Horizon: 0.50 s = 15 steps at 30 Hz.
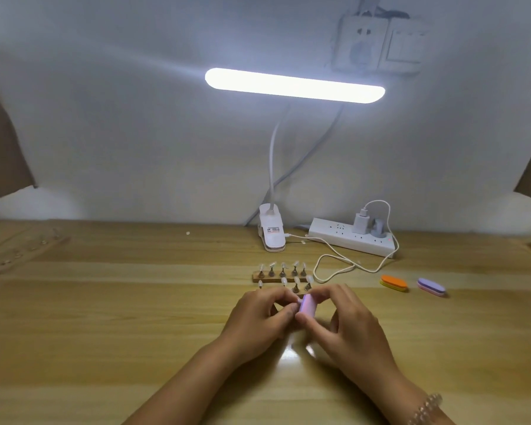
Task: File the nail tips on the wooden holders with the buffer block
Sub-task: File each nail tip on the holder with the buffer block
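Observation:
Two wooden holders stand mid-table; the far one (276, 277) carries several clear nail tips on metal stands. The near holder (299, 290) is partly hidden behind my hands, with a few tips showing above them. My right hand (344, 320) grips a pink and lilac buffer block (399, 305) between thumb and fingers. My left hand (258, 317) is pinched shut right against the block's left side; what it pinches is hidden, though it looks like a small nail-tip stand.
An orange and yellow buffer block (394, 283) and a lilac and pink one (431, 286) lie to the right. Behind are a clip lamp base (272, 231), a white power strip (350, 237) and a looping white cable (334, 265). Another wooden holder (28, 250) lies far left.

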### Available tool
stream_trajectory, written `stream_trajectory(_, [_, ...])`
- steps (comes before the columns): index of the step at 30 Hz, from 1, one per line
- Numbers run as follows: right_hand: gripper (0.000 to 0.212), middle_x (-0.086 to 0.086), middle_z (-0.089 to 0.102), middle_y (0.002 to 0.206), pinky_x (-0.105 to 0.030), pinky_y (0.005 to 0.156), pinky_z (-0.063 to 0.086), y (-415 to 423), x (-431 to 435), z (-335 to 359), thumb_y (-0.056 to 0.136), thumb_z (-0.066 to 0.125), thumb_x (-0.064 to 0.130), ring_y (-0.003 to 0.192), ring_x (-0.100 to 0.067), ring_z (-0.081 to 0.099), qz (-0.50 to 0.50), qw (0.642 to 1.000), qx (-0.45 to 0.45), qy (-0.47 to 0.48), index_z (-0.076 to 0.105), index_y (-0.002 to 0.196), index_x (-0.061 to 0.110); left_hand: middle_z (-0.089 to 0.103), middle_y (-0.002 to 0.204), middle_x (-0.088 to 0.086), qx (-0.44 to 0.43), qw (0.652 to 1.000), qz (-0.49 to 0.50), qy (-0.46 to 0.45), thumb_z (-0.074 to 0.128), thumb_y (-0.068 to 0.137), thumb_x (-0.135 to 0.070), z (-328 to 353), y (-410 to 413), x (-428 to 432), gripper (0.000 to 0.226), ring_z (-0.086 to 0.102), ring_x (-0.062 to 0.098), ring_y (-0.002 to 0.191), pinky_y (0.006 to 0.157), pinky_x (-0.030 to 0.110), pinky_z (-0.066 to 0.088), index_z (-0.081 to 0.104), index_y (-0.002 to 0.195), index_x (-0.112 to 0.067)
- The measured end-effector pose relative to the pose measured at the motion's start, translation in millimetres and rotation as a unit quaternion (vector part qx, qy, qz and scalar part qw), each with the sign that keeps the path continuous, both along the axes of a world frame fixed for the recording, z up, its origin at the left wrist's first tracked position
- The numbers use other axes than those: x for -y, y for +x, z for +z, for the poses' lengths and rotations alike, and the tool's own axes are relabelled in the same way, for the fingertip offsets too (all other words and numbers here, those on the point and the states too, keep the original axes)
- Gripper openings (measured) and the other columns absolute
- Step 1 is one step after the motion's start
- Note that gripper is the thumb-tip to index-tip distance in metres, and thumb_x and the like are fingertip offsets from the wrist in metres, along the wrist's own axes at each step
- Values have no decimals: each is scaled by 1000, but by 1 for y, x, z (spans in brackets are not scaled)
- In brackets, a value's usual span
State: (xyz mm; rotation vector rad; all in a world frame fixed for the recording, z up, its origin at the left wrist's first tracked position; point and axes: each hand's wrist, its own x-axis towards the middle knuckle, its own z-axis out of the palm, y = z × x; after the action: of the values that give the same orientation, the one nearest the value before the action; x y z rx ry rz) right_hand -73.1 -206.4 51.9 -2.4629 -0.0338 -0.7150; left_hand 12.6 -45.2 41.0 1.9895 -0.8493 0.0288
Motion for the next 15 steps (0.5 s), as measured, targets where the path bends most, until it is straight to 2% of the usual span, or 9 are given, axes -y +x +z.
stream_trajectory(2, [28,18,58,101,-26,66,44,2,4,1,83,71,45,64,10,42,-32,999,7,17,60,104,31,71,85,-18,-2,1000,-1,-5,61,94,-26,0,0,1,17,61,13,56,63,37,51,65,86,-41])
stream_trajectory(7, [34,21,54,105,-25,59,45,-2,-5,0,83,64,53,60,9,42,17,999,10,-36,58,110,33,71,89,-15,1,1000,-9,5,59,94,-24,0,0,1,16,57,1,57,61,29,48,67,93,-38])
stream_trajectory(11, [31,21,56,101,-22,62,39,1,3,0,84,67,49,60,8,42,-14,1000,8,-17,60,108,31,71,87,-15,-6,1000,-1,-9,56,89,-35,1,-2,1,11,59,10,56,64,39,52,66,89,-39])
stream_trajectory(15, [35,19,57,102,-24,54,42,-4,-5,2,81,65,54,60,4,39,9,998,27,-64,61,108,32,70,87,-13,0,1000,-11,-8,58,94,-20,1,-2,1,18,56,7,56,63,38,50,67,93,-35])
